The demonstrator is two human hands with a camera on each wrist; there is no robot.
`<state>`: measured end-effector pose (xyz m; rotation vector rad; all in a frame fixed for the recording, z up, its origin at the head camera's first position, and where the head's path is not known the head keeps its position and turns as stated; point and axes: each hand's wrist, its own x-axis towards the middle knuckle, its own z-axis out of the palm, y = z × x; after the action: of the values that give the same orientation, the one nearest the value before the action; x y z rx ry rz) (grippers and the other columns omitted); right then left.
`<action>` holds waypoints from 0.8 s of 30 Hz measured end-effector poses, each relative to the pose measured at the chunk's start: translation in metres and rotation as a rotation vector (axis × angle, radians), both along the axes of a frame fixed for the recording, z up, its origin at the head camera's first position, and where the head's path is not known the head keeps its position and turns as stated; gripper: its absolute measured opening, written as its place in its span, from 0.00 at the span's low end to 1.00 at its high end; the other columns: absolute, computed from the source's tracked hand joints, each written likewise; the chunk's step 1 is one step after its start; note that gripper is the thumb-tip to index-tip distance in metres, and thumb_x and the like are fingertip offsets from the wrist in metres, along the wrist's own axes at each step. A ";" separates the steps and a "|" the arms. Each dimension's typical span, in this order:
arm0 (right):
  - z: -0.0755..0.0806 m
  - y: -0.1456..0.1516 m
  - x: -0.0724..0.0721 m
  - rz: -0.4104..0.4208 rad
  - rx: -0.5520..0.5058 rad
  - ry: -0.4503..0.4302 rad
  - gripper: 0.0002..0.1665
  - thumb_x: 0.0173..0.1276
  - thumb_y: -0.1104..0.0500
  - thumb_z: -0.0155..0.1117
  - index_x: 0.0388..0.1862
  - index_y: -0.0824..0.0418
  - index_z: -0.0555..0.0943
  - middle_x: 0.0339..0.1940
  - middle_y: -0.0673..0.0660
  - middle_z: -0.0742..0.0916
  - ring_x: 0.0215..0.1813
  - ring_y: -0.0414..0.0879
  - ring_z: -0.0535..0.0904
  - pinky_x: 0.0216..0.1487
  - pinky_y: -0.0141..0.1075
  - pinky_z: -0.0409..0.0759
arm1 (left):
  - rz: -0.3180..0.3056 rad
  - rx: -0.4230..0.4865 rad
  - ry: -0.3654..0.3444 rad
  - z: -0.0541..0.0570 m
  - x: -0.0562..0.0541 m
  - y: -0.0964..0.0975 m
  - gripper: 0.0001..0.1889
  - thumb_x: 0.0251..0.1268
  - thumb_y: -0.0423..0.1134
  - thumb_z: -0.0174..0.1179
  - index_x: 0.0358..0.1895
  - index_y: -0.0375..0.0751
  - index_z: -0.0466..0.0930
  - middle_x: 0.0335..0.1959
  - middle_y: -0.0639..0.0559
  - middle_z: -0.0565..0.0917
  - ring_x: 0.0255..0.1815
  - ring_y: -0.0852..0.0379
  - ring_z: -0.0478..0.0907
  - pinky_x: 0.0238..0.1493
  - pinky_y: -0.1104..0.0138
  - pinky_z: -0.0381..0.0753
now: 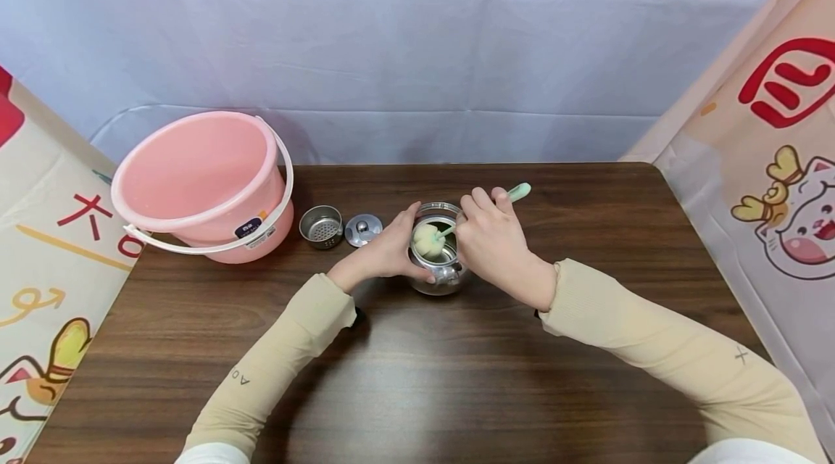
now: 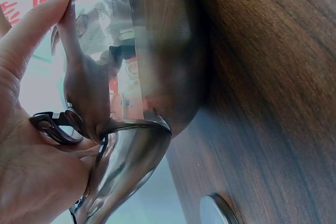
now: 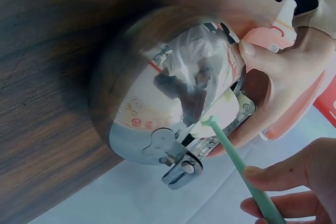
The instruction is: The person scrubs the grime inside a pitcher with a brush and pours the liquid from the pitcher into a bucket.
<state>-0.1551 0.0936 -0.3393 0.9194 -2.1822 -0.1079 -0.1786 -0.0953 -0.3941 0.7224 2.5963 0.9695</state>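
Observation:
A shiny steel teapot (image 1: 438,286) stands on the table with its mouth uncovered. My left hand (image 1: 389,246) grips it at the upper side, thumb and fingers spread around the rim; in the left wrist view the spout (image 2: 134,163) runs down beside the palm. In my right hand (image 1: 492,239) is a sponge brush with a light green handle (image 3: 239,166), held between thumb and curled fingers. Its cream sponge head (image 1: 428,241) sits at the teapot's mouth, partly inside. The teapot's bail handle joint (image 3: 184,169) shows in the right wrist view.
Left of the teapot lie its steel lid (image 1: 363,230) with a knob and a perforated strainer cup (image 1: 321,227). Farther left stands a pink bucket (image 1: 202,228), its white handle folded forward. A pale cloth backdrop (image 1: 391,51) hangs behind the brown wooden table (image 1: 417,391).

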 end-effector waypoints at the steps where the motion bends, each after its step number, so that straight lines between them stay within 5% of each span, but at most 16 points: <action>1: -0.001 0.000 0.000 0.000 -0.003 0.006 0.08 0.46 0.68 0.53 0.11 0.67 0.75 0.19 0.58 0.71 0.30 0.53 0.64 0.44 0.48 0.62 | 0.001 0.000 -0.002 0.000 0.000 0.000 0.65 0.35 0.50 0.75 0.70 0.29 0.35 0.66 0.34 0.55 0.67 0.45 0.56 0.64 0.57 0.59; 16: -0.005 -0.001 0.002 -0.014 0.031 0.100 0.07 0.45 0.70 0.52 0.12 0.68 0.76 0.21 0.58 0.70 0.31 0.53 0.63 0.44 0.44 0.61 | 0.003 -0.005 0.008 0.001 0.001 0.000 0.64 0.35 0.49 0.75 0.70 0.28 0.36 0.66 0.33 0.56 0.67 0.46 0.56 0.63 0.57 0.60; 24: -0.004 -0.002 0.003 -0.010 0.067 0.149 0.15 0.51 0.71 0.44 0.09 0.67 0.73 0.20 0.57 0.69 0.31 0.52 0.62 0.45 0.43 0.56 | -0.001 0.000 0.006 0.001 0.000 0.000 0.64 0.36 0.49 0.75 0.70 0.28 0.36 0.66 0.33 0.56 0.66 0.45 0.57 0.63 0.57 0.61</action>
<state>-0.1520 0.0916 -0.3436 0.9084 -2.0562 -0.2474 -0.1783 -0.0953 -0.3929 0.7278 2.6012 0.9688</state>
